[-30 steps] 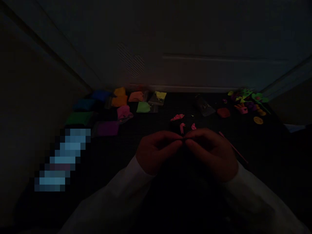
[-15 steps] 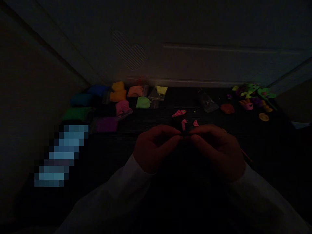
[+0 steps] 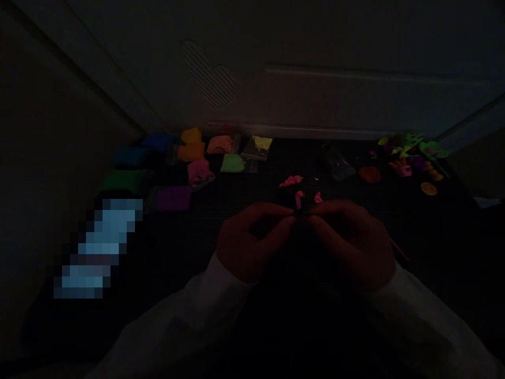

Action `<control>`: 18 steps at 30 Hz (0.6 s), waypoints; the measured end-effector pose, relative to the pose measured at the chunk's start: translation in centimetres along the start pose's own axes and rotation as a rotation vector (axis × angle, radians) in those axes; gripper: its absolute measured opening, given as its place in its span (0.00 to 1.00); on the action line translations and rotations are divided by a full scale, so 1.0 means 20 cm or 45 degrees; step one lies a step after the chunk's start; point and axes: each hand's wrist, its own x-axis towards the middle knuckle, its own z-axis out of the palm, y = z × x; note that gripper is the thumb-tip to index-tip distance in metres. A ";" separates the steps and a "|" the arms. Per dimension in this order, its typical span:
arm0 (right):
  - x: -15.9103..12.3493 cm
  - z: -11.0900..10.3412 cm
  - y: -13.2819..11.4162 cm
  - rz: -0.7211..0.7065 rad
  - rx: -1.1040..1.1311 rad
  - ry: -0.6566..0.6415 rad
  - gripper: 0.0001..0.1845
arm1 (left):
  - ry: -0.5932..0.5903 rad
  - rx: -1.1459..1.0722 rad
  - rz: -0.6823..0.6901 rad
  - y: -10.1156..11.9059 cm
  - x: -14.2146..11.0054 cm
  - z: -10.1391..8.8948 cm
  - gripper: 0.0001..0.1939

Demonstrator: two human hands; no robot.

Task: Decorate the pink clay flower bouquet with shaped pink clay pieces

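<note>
In dim light my left hand (image 3: 250,239) pinches thumb against fingertips, facing my right hand (image 3: 353,242), which pinches the same way. Between the two sets of fingertips is something small and dark that I cannot make out. Just beyond the fingers lie a slim pink clay piece (image 3: 300,199) and a smaller pink clay bit (image 3: 317,197). Farther back sits a bumpy pink clay piece (image 3: 291,181). A thin pink stick (image 3: 399,248) pokes out beside my right hand.
Bags of coloured clay stand at the left, among them a purple one (image 3: 172,199) and a green one (image 3: 124,180). A blurred bright panel (image 3: 98,247) lies nearer. Clay flowers (image 3: 430,150), a red lump (image 3: 370,174) and a clear bag (image 3: 338,163) are at the right.
The whole view has shifted slightly. Both hands keep their pinch at nearly the same place, and the clay pieces lie as before.
</note>
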 end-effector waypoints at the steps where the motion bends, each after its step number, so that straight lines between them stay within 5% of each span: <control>1: 0.00 0.00 0.00 -0.011 -0.013 0.005 0.05 | -0.002 0.013 0.022 0.00 0.00 0.00 0.05; 18: -0.01 -0.02 -0.01 -0.070 -0.027 -0.079 0.06 | -0.159 -0.007 0.204 0.01 0.00 -0.03 0.06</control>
